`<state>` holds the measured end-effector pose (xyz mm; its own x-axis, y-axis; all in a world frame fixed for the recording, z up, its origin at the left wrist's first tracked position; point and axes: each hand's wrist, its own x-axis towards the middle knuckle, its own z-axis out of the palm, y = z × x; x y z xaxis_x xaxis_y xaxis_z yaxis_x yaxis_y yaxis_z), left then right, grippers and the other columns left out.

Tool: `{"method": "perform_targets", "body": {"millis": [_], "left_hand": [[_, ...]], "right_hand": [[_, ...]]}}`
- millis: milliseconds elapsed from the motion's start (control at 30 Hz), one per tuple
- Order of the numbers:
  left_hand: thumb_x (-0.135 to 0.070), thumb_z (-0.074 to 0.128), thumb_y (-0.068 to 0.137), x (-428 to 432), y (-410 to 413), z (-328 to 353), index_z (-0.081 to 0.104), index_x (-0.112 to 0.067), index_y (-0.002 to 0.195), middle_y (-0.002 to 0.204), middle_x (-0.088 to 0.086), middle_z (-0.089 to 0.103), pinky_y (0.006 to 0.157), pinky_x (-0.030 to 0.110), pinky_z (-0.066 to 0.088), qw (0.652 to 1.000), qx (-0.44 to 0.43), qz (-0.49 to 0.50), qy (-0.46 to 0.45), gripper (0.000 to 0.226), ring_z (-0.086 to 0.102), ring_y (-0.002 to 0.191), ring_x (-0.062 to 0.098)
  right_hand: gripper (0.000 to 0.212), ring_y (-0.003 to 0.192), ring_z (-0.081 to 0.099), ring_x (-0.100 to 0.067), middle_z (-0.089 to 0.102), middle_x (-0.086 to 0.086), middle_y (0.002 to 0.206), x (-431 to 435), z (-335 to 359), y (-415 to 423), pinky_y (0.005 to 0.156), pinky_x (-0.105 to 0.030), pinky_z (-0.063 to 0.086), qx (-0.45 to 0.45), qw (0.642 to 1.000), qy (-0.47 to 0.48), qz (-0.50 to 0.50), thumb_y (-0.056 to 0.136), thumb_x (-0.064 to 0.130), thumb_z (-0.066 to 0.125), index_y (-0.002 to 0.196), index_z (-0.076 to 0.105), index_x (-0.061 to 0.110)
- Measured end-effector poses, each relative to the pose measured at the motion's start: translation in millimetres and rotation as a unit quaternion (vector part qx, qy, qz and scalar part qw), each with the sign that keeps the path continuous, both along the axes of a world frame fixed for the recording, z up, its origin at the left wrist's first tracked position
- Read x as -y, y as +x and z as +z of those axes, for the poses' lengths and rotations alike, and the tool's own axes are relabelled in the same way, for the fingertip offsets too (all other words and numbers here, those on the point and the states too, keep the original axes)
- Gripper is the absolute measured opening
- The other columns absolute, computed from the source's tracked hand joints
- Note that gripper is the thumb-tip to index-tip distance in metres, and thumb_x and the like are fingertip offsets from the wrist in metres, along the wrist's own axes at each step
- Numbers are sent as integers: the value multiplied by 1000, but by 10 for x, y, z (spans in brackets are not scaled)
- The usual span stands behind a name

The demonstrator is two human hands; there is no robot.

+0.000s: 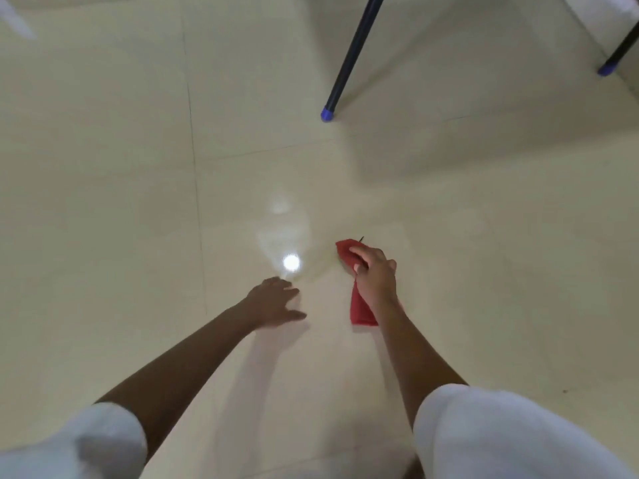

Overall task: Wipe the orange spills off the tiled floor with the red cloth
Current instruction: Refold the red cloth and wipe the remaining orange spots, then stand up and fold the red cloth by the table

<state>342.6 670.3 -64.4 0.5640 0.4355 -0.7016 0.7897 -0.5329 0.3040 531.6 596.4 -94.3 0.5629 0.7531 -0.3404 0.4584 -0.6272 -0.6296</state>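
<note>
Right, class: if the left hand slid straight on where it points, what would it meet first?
Probably the red cloth gripped by the right hand: the left hand points right and forward toward it across bare floor, though depth is unclear.

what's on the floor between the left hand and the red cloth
Only bare glossy tile, seen in the head view. Nothing else lies between the left hand and the red cloth, which the right hand holds.
</note>
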Motion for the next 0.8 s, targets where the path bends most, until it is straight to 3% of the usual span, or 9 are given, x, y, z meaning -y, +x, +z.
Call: {"method": "perform_targets", "body": {"millis": [67, 167, 267, 333, 467, 600, 700, 800], "left_hand": [[-48, 46, 92, 15, 280, 525, 39, -12, 138, 145, 7, 36, 104, 30, 27, 974, 33, 166, -154, 59, 34, 129, 21], [-48, 44, 93, 144, 531, 1256, 49, -13, 129, 130, 4, 53, 100, 33, 36, 857, 152, 393, -297, 50, 47, 118, 18], [-43, 49, 92, 289, 649, 2073, 60, -11, 114, 106, 4, 66, 89, 32, 45, 764, 230, 489, -352, 41, 60, 102, 21], [-41, 54, 90, 366, 673, 2660, 66, -11, 107, 100, 5, 70, 85, 34, 50, 729, 261, 501, -386, 37, 65, 94, 22], [-24, 72, 75, 480, 637, 3885, 62, -7, 96, 99, 12, 69, 76, 33, 50, 704, 298, 510, -395, 29, 64, 89, 24], [-12, 59, 86, 592, 652, 5155, 59, -9, 89, 89, 7, 67, 71, 28, 51, 685, 332, 508, -403, 4, 63, 81, 19], [-12, 57, 88, 674, 691, 6127, 60, -7, 95, 93, 8, 67, 70, 27, 51, 683, 349, 496, -408, 9, 64, 83, 18], [-15, 58, 86, 749, 736, 6817, 58, -3, 112, 105, 11, 66, 74, 29, 52, 656, 385, 484, -432, 29, 64, 94, 21]], "right_hand": [[42, 113, 47, -22, 54, 3, 126, -52, 433, 43, 100, -37, 41, -126, 990, 44, -50, 90, 5, 50, 121, 61, 31], [43, 108, 56, -19, 57, 1, 121, 1, 1253, 16, 97, -37, 45, -227, 966, 89, -85, 86, 4, 56, 119, 61, 31], [46, 106, 59, -15, 59, 5, 119, 147, 2198, -43, 94, -35, 48, -290, 944, 113, -110, 83, 8, 63, 119, 58, 36], [47, 106, 59, -12, 58, 8, 121, 284, 2880, -43, 93, -33, 48, -336, 924, 126, -132, 84, 7, 64, 122, 55, 33], [49, 105, 57, -8, 52, 1, 127, 604, 4238, 109, 82, -28, 48, -426, 863, 168, -216, 88, -1, 56, 131, 49, 21], [42, 104, 57, -15, 51, -6, 125, 893, 5409, 258, 75, -28, 46, -444, 836, 158, -280, 87, 1, 58, 126, 51, 16], [33, 103, 58, -23, 59, -6, 117, 1099, 6297, 302, 79, -36, 46, -457, 840, 49, -288, 92, 33, 55, 119, 55, 14], [57, 97, 64, -26, 68, -9, 107, 1247, 6904, 368, 84, -42, 48, -525, 814, -10, -250, 91, 60, 40, 110, 61, 11]]}}
